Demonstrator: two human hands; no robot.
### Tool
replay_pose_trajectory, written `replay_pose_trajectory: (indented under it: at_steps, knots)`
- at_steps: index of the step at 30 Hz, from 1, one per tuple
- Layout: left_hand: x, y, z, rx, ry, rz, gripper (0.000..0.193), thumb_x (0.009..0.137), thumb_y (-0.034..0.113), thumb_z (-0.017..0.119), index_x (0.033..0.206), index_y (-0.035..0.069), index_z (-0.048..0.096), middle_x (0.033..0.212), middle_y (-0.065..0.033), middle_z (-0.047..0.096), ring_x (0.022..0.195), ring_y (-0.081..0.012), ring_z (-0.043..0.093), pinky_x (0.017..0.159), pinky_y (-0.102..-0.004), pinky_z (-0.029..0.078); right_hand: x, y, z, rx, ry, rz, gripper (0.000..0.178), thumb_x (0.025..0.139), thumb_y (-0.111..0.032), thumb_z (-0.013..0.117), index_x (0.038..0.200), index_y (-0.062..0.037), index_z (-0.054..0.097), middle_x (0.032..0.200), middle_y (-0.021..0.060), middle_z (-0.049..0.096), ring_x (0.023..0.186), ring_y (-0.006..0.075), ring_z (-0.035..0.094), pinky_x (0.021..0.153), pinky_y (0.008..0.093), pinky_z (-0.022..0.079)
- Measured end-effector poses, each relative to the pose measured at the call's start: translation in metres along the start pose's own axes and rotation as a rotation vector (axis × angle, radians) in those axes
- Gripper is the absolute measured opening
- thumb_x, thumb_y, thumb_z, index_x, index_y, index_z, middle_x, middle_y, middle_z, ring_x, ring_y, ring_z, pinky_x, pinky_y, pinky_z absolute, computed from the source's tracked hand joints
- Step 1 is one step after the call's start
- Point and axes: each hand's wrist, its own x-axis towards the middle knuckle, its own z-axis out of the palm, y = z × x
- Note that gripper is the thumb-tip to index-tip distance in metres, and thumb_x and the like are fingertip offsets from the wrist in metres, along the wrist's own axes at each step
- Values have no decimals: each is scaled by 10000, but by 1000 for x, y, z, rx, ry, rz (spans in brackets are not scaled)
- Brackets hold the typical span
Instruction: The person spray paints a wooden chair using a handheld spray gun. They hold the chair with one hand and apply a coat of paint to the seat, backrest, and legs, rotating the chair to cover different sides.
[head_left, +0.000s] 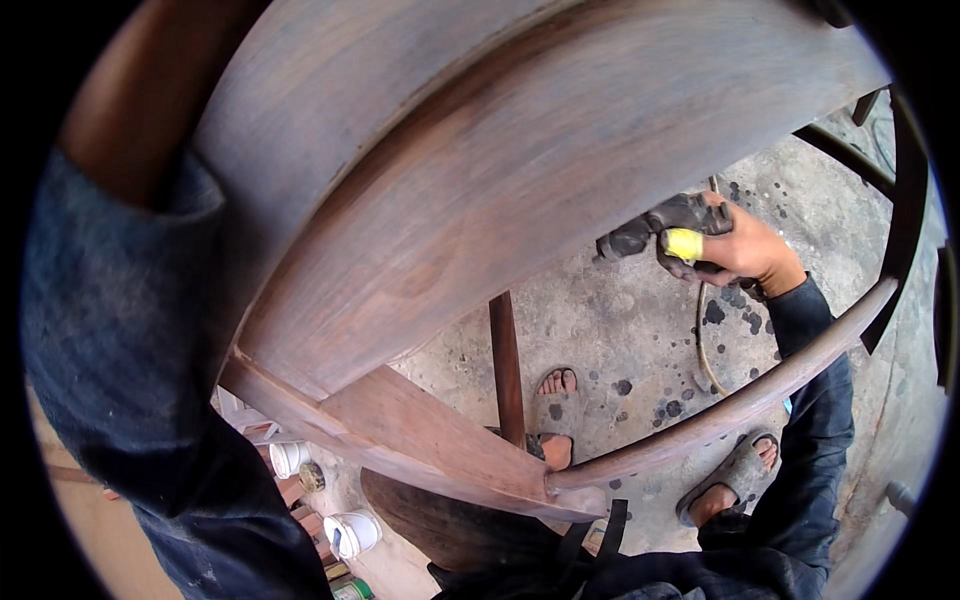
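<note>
A large piece of brown wooden furniture (430, 230), seemingly a chair, spans the view, its broad curved panel streaked with pale grey. My right hand (745, 245) is closed around a black, dusty power tool (640, 230), beside the panel's lower right edge. What kind of tool it is, I cannot make out, nor whether it touches the wood. Yellow tape wraps my right thumb. My left forearm (125, 110), in a rolled-up dark sleeve, reaches up along the panel's left side, and its hand lies outside the picture. A curved wooden rail (735, 420) passes over my right sleeve.
A thin cord or hose (702, 345) runs down beside my right hand. My sandalled feet (735, 470) stand on a spotted concrete floor (640, 330). White buckets (355, 535) and a green can (352, 588) are at lower left. Dark curved wooden parts (905, 210) stand at right.
</note>
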Motion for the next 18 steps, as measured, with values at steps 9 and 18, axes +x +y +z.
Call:
replay_pose_trajectory:
  at_steps: [9,18]
  knots:
    - [2,-1,-7,31,29,6,544,877,511,646,1200,77,711,1101,-194,703,999,-333,660,938,-382,492,54,11,52,-399,131,-145,496,897,-265,694,1267,60,629,809,97,691,735,161,632,717,311,502]
    - [-4,-5,-6,48,39,-13,543,879,513,644,1202,82,712,1105,-195,702,1001,-336,659,942,-384,491,83,37,68,-407,194,-290,570,890,-232,673,1355,81,569,1167,267,694,1082,292,673,958,370,497]
